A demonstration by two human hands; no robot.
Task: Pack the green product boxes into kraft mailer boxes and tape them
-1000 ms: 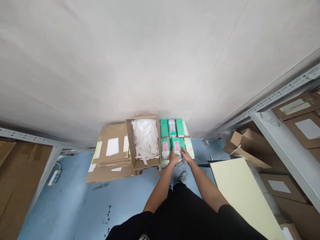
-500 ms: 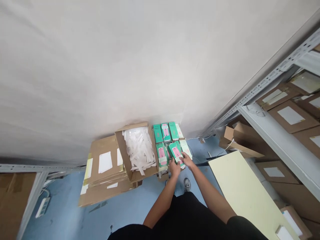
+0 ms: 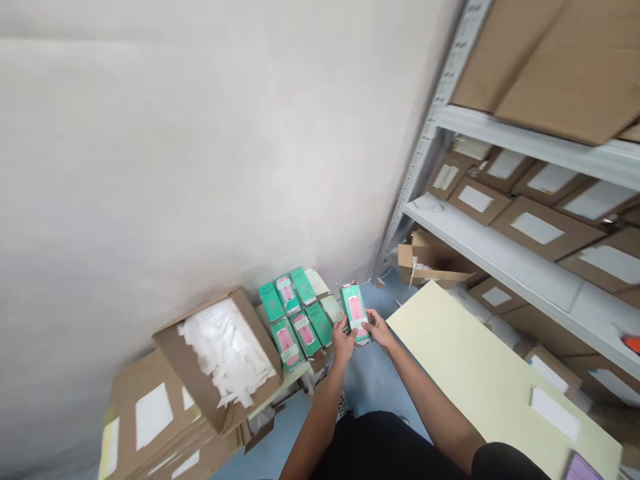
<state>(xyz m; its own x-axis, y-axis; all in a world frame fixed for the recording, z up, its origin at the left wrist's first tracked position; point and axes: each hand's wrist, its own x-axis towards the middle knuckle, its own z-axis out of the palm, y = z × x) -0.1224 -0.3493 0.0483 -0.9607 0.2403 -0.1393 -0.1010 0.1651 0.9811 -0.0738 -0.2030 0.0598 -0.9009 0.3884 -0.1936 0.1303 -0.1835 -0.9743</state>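
Note:
Between both hands I hold a green box with a pink panel point(image 3: 356, 308), tilted, in front of my body. My left hand point(image 3: 344, 343) grips its lower left side with the thumb on the front. On the lower right side, my right hand point(image 3: 379, 329) has its fingers closed round the edge. To the left, several similar green boxes point(image 3: 304, 285) lie in two rows, some showing pink panels and some plain green. Pale boxes point(image 3: 331, 308) lie at the right end of those rows.
An open carton point(image 3: 173, 357) of white strips stands left of the green boxes, beside stacked cardboard boxes point(image 3: 127, 393). On the right is a pale yellow table point(image 3: 450, 353) bearing a white box point(image 3: 555, 412) and part of a phone point(image 3: 583, 468). Metal shelving point(image 3: 480, 233) holds labelled cartons.
My view has turned right. The green box has been lifted off the rows and moved right, still in both hands. More of the table and shelving shows.

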